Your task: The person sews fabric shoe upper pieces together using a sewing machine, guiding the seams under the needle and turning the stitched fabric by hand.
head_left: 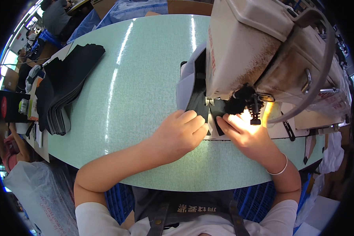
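Observation:
A dark fabric piece [198,97] with a pale grey underside lies under the needle area of a worn white sewing machine [247,43]. Part of it curves up along the left of the machine head. My left hand [181,133] is closed, its curled fingers pinching the near left edge of the fabric. Close to the presser foot [209,101], my right hand [246,135] grips the fabric's right side, fingertips together and pressed down. The machine's lamp brightly lights the back of that hand. A narrow light strip shows between the two hands; what it is, I cannot tell.
A stack of black fabric pieces [63,90] rests at the left of the pale green table [145,78]. Small scissors-like black tool [289,130] lies right of the machine bed. A plastic-covered bundle [39,196] stands lower left. Other people sit in the far left background.

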A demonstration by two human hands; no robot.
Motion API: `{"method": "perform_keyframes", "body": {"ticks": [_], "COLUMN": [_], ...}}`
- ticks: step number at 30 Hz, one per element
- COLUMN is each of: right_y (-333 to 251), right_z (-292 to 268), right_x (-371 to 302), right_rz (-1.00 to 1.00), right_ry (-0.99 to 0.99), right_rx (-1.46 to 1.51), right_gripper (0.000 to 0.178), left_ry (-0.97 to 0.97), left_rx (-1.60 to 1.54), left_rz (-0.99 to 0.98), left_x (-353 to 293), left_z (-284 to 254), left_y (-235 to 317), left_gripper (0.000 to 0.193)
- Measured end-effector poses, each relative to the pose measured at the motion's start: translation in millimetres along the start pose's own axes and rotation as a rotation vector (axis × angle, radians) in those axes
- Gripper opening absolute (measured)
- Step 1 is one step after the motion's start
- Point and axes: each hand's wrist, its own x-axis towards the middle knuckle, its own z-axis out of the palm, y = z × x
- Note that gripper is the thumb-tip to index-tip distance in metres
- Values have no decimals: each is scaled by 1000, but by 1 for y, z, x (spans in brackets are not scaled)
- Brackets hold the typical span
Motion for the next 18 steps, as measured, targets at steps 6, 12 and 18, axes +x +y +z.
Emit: {"method": "perform_keyframes", "body": {"ticks": [6,12,18], "right_y": [-4,-3,2], "right_z": [5,11,15], "right_x": [5,5,7], "right_rz": [-30,-75,-56], "right_ry": [26,43,45], "right_rx": [10,-76,-115], "right_gripper": [38,37,40], "left_ry": [39,89,100], "left_rx": [-94,-24,4], "left_rz": [-7,34,2], "left_x": [-4,-4,-3], "left_z": [4,6,10], "left_y": [-6,-8,-9], "left_gripper": [28,30,29]}}
